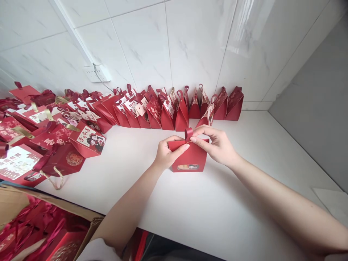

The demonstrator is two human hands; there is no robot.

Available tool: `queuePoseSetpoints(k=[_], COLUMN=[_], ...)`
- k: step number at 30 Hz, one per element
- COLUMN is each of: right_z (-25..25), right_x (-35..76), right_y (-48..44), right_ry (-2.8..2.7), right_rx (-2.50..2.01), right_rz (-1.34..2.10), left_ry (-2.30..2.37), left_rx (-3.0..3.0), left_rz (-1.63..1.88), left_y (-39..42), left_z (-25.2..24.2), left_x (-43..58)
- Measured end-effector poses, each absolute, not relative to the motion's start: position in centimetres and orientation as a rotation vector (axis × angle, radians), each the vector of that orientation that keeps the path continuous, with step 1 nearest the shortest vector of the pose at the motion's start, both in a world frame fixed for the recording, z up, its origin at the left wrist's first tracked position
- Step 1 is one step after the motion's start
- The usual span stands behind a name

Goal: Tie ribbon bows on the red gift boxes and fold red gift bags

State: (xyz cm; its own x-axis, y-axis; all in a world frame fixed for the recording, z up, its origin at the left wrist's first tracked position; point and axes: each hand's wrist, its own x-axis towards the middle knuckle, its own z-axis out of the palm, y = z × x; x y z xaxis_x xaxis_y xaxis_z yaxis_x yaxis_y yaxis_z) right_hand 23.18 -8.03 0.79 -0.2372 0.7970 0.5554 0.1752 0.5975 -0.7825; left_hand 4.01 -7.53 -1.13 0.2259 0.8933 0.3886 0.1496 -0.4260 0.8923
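The left hand (169,154) and right hand (219,145) have their fingers pinched on a red box (190,157), up top by its ribbon loop (188,133). It sits mid-desk (187,206), away from the front edge. Wide white desk lies rightward; a box row (182,116) stands behind.

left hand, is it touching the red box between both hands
Touching: the head view shows the left hand gripping the red box, thumb across its near face.

Before me, glossy rectangular white, grey-veined wall tiles (141,47) are gleaming above a flat, smooth white tabletop (122,156).
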Motion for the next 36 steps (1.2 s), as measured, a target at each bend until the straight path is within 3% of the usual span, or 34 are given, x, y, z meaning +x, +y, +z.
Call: queuePoseSetpoints(k=[26, 36], right_z=[0.8, -8.3], right_x=[23.9, 21.6], right_y=[-7.9, -4.8], right_ry=[-1.849, -1.458], right_rx=[-0.851, -0.815], right_rz=[0.841, 1.178], left_ry=[0.939, 1.075], left_rx=[1.8, 1.44], left_rz=[1.265, 1.479], left_y=[-7.8, -3.3], left_z=[-0.8, -5.7], left_x=[4.1, 3.0])
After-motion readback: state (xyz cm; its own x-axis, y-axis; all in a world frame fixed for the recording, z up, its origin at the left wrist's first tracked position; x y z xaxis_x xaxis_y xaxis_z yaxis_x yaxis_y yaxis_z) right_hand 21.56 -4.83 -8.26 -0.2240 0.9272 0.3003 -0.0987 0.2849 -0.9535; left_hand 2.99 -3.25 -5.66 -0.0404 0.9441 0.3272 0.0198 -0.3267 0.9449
